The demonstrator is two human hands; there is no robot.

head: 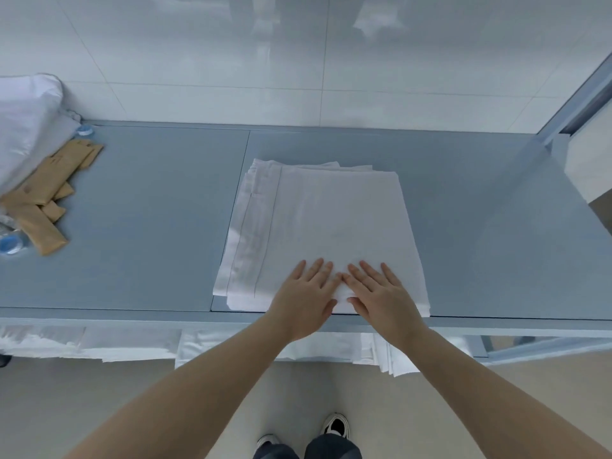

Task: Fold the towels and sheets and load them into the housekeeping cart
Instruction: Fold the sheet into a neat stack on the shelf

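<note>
Item 1: folded white sheet (326, 233), lying flat on the blue-grey table (149, 226), right of centre, its near edge at the table's front edge. Layered hems show along its left side; how many layers I cannot count.

Item 2: my left hand (306, 298), palm down on the near edge of the sheet, fingers straight and spread. Grip slack, nothing held.

Item 3: my right hand (381, 293), flat beside it, index fingertips nearly touching. Same state: pressing, holding nothing.

Item 4: tan paper packets (49, 193), heaped at the table's left end; print too small to read.

Item 5: white bundle (26, 127) behind the packets, cut off by the frame edge; I cannot tell what it is.

Item 6: blue bottle caps (10, 243) at far left, bottles mostly out of frame.

Item 7: white linen (228, 346) on a lower shelf, largely hidden under the tabletop and my forearms.
</note>
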